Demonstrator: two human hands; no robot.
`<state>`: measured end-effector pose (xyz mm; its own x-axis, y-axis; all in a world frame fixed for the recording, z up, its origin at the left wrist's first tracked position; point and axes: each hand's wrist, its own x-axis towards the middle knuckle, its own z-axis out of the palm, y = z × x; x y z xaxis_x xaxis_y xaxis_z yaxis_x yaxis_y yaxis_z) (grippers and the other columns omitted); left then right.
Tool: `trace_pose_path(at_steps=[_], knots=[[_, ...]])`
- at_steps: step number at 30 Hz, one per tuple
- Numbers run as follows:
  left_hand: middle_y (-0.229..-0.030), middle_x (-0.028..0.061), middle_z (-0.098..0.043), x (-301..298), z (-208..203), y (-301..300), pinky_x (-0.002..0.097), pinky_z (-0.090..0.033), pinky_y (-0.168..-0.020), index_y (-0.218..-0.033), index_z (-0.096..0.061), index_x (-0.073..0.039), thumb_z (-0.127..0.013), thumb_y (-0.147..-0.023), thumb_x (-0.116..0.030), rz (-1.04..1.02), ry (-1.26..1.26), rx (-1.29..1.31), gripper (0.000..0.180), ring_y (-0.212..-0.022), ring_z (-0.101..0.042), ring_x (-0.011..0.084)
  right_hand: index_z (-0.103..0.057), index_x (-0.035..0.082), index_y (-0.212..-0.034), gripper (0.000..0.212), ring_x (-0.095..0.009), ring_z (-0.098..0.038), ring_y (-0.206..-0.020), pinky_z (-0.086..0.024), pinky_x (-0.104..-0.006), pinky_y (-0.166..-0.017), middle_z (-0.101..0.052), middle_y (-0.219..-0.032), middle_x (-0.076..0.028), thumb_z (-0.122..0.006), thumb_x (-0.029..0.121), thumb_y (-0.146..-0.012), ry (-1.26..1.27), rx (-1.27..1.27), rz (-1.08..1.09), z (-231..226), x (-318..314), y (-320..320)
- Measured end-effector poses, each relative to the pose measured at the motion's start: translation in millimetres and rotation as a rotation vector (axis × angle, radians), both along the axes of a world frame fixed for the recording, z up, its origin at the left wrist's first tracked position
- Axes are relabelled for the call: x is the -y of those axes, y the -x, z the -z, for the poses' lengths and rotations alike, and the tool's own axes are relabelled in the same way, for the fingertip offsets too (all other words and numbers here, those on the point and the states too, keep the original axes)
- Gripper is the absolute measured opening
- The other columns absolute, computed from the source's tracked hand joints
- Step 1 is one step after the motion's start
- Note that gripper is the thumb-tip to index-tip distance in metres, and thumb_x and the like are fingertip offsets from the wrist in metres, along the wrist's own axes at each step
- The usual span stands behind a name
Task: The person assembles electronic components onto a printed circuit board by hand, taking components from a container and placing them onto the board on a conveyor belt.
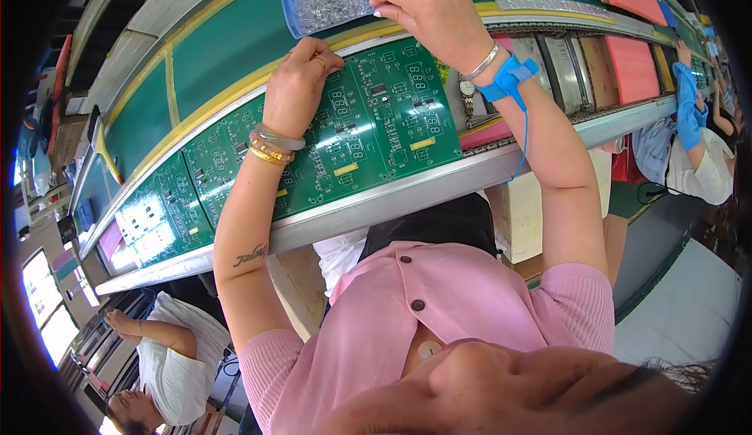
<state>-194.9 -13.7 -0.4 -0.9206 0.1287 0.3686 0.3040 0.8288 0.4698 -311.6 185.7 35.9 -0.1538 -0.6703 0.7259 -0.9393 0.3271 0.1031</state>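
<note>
My left hand [298, 86] hovers low over the far edge of a green circuit board [384, 141], thumb and fingertips pinched together. Whatever those fingers hold, if anything, is too small to make out. At the right rim of a blue bin [291, 14] is my right hand [435, 16], its thumb and forefinger also closed in a pinch with contents I cannot make out. Small clear parts [329, 3] fill the bin. More green circuit boards [160, 212] lie to the left in the same row. A blue wrist strap [505, 79] with a cord circles my right wrist.
A metal rail [360, 204] runs along the near side of the boards, with a chain track [595, 32] beyond. Pink-red foam sheets [630, 71] lie at the right. Another person [176, 357] sits at lower left; a person in white [701, 169] is at far right.
</note>
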Motion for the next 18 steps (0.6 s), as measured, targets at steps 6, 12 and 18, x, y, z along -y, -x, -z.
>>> trace_pose_path(at_steps=[6, 12, 18], knots=[[-0.089, 0.0040, -0.058, 1.7, -0.9, 1.1, 0.0350, -0.051, -0.068, -0.084, -0.068, -0.008, -0.064, -0.075, -0.007, 0.025, 0.112, -0.015, 0.010, -0.081, -0.061, 0.0242, -0.061, 0.005, -0.086, 0.009, -0.027, -0.056, -0.082, -0.048, -0.0345, -0.073, -0.060, -0.083, -0.008, -0.063, 0.007, -0.077, 0.018, 0.472, -0.021, -12.3, -4.5, -7.8], [-0.090, 0.0046, -0.058, -0.7, -5.1, 0.3, 0.0339, -0.050, -0.068, -0.089, -0.068, -0.008, -0.065, -0.076, -0.003, 0.099, 0.209, -0.002, 0.014, -0.080, -0.061, 0.0248, -0.063, 0.007, -0.084, 0.010, -0.023, -0.056, -0.086, -0.045, -0.0345, -0.074, -0.061, -0.085, -0.003, -0.067, 0.014, -0.079, 0.043, 0.548, 0.000, 1.6, -11.5, -9.5], [-0.090, 0.0028, -0.059, 5.2, -34.9, 10.8, 0.0342, -0.051, -0.065, -0.092, -0.069, -0.011, -0.065, -0.077, -0.010, 0.107, 0.069, -0.148, 0.015, -0.081, -0.062, 0.0230, -0.063, 0.006, -0.083, 0.007, -0.025, -0.056, -0.082, -0.046, -0.0364, -0.076, -0.060, -0.082, -0.005, -0.064, 0.013, -0.080, -0.082, 0.727, -0.026, 18.3, -31.2, -29.4]])
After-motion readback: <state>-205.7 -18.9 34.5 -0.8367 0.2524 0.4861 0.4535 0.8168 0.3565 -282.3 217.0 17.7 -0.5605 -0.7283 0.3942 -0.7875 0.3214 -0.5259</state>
